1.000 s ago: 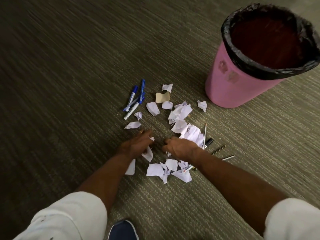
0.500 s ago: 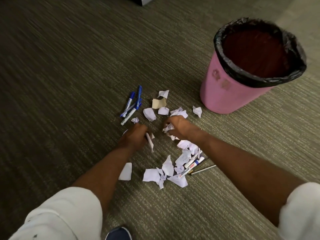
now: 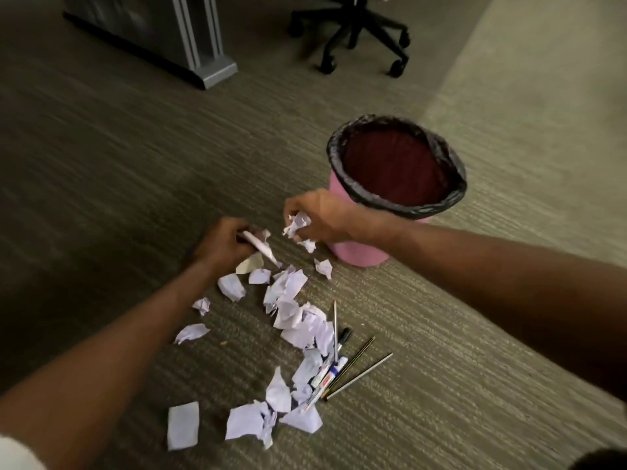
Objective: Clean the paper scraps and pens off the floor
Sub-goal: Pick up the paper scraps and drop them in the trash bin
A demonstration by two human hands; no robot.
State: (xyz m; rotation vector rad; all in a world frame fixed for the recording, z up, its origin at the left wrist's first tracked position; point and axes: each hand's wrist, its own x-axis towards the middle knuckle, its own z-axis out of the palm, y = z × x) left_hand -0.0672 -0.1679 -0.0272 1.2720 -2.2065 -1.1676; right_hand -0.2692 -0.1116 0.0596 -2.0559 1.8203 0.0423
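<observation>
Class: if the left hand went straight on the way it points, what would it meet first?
Likely the left side of the pink bin, passing just beyond the right hand. Depth is unclear: kept low, the left hand might miss it and meet only carpet.

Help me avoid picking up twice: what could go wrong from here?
The right hand grips a loose wad of crumpled white paper scraps with pieces hanging out below; some may fall short of the pink plastic waste bin with the black liner. The white paper piece in the left hand juts out too. The pens and thin pencils lie partly under scraps on the grey-green carpet, so a quick scoop could bin them with the paper.
</observation>
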